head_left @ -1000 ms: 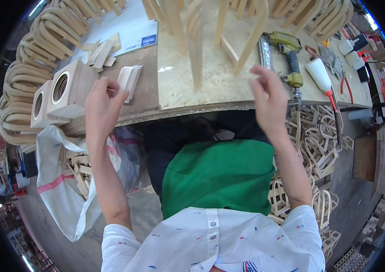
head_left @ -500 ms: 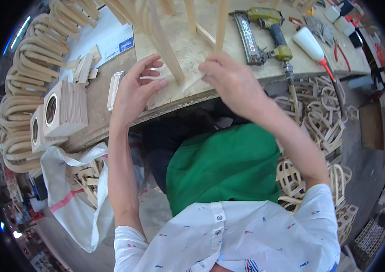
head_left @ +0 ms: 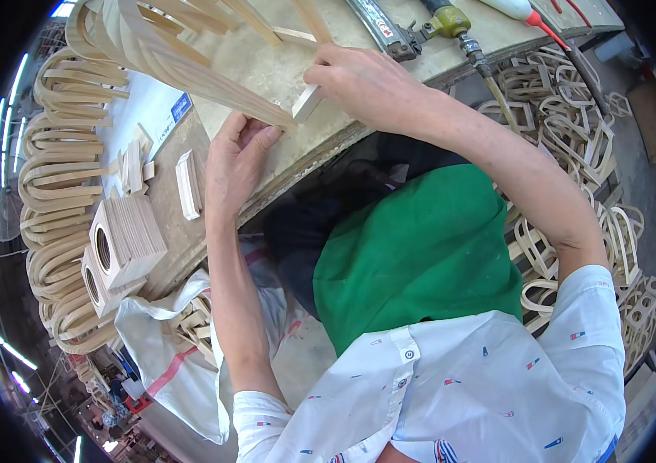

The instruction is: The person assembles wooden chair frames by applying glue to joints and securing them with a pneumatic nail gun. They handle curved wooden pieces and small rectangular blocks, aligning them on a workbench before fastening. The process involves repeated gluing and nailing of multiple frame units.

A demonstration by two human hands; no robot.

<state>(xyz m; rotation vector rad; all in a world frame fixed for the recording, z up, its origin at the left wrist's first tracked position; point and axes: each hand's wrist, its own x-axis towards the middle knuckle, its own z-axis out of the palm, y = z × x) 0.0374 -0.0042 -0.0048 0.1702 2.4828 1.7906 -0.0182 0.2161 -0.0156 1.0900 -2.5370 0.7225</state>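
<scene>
My left hand (head_left: 237,162) is closed at the near end of a bent wooden frame (head_left: 204,85), its thumb and fingers pinching the end of the leg. The frame stands on the bench and arches up to the upper left. My right hand (head_left: 363,85) pinches a short flat wooden strip (head_left: 307,103), whose free end points at the tip of that leg, very close to it. Just beyond my right hand rises another wooden leg (head_left: 312,19), with a crosspiece (head_left: 295,36) joined to it.
A nail gun (head_left: 440,19) with its hose and a white glue bottle (head_left: 509,6) lie on the bench's right. Bent wood pieces (head_left: 62,181) line the left, near blocks with round holes (head_left: 131,239) and thin strips (head_left: 189,185). A white sack (head_left: 166,359) hangs below; wooden frames (head_left: 575,131) heap at right.
My left hand has closed on the end of the bent leg. My right hand has brought the strip up to that leg's tip. The view has shifted and tilted.
</scene>
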